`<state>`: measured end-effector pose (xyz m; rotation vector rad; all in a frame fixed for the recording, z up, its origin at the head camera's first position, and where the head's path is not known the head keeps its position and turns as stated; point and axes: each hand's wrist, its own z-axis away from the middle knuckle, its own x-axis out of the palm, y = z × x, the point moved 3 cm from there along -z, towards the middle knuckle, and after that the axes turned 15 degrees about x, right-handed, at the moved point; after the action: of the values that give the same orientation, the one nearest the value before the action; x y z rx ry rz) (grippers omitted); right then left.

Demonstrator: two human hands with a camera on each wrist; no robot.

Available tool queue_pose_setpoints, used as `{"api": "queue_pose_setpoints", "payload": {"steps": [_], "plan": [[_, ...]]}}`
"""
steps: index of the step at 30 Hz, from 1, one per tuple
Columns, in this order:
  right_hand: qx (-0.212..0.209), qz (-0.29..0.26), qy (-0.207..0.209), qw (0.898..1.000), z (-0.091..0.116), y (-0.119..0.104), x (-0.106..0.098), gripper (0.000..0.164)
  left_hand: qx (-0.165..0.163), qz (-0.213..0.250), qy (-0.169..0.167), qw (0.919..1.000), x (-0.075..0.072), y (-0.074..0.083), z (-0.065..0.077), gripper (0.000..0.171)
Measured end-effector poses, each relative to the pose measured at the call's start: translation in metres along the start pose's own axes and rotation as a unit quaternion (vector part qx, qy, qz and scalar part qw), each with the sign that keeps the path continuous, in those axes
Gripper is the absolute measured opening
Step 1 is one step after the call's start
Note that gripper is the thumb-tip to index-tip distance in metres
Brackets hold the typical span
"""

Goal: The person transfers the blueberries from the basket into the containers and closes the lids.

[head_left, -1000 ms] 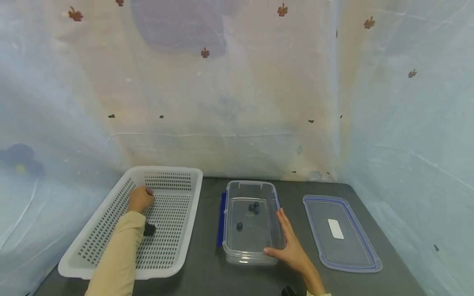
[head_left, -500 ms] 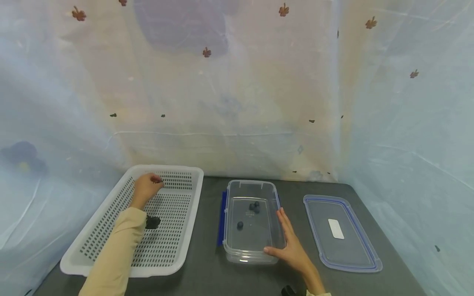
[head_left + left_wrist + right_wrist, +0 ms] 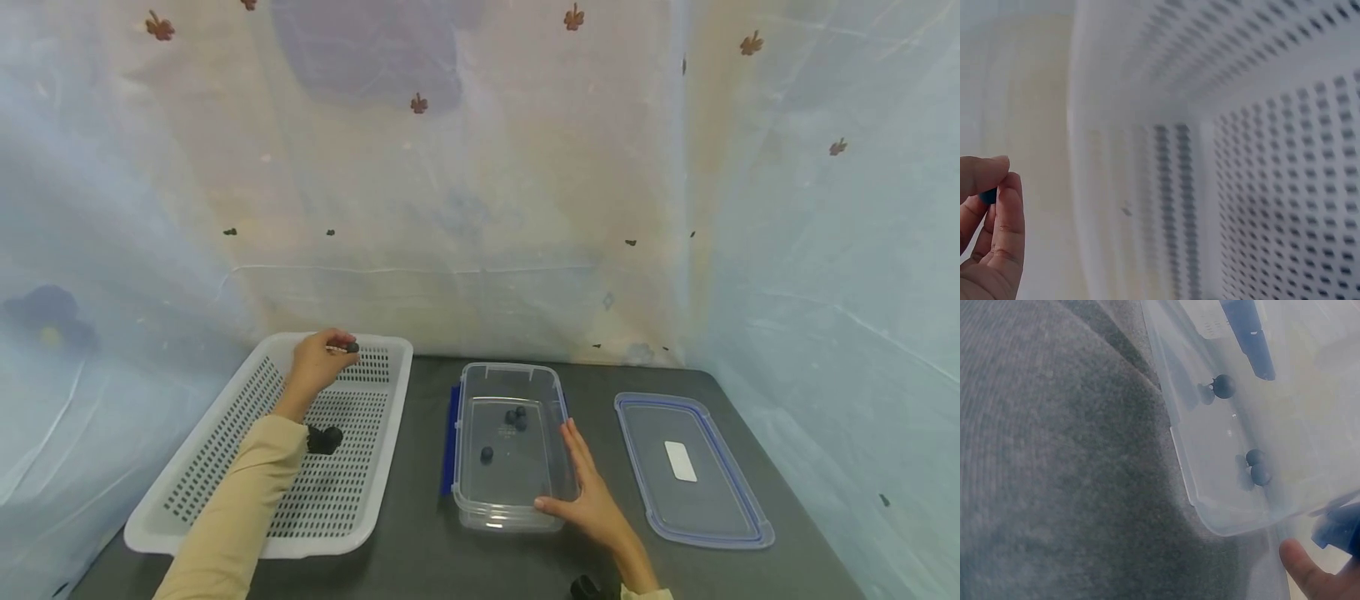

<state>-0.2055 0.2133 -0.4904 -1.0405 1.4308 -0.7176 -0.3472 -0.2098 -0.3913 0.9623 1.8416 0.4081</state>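
My left hand (image 3: 318,362) pinches a blueberry (image 3: 352,347) between thumb and fingers, raised over the far end of the white slotted basket (image 3: 390,450). In the left wrist view, fingertips mostly hide that dark blue berry (image 3: 989,195). My right hand (image 3: 596,504) lies along the right side of a clear plastic food container (image 3: 498,492), fingers straight, thumb at its near right corner. Several blueberries sit on the container's floor: one berry (image 3: 487,455) lies apart, and a small cluster (image 3: 516,417) is farther back. In the right wrist view, berries (image 3: 1224,387) show through the clear wall.
A clear lid (image 3: 712,492) with a blue seal and white label lies right of the container. Blue clip flaps (image 3: 451,442) hang at the container's left side. Everything rests on a dark grey table (image 3: 408,508), with patterned sheeting (image 3: 510,275) behind and at the sides.
My left hand has risen from inside the basket and moved toward its far rim and to the right, with the blueberry now showing at its fingertips. The right hand stays by the container.
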Motion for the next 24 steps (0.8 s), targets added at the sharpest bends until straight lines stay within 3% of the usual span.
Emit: {"api": "queue_pose_setpoints", "payload": {"steps": [10,18,24], "plan": [[-0.013,-0.004,-0.004,1.000,0.000,-0.002,0.000,0.112,0.005,0.136,-0.051,0.9894,0.021,0.055,-0.010,0.035],[-0.007,-0.001,0.000,1.000,0.000,-0.001,-0.003,0.112,0.015,0.222,-0.073,0.9723,0.056,0.087,-0.020,0.032],[-0.007,-0.002,-0.004,1.000,0.000,-0.002,-0.001,0.111,0.009,0.256,-0.097,0.9617,0.085,0.102,-0.025,0.034]]}}
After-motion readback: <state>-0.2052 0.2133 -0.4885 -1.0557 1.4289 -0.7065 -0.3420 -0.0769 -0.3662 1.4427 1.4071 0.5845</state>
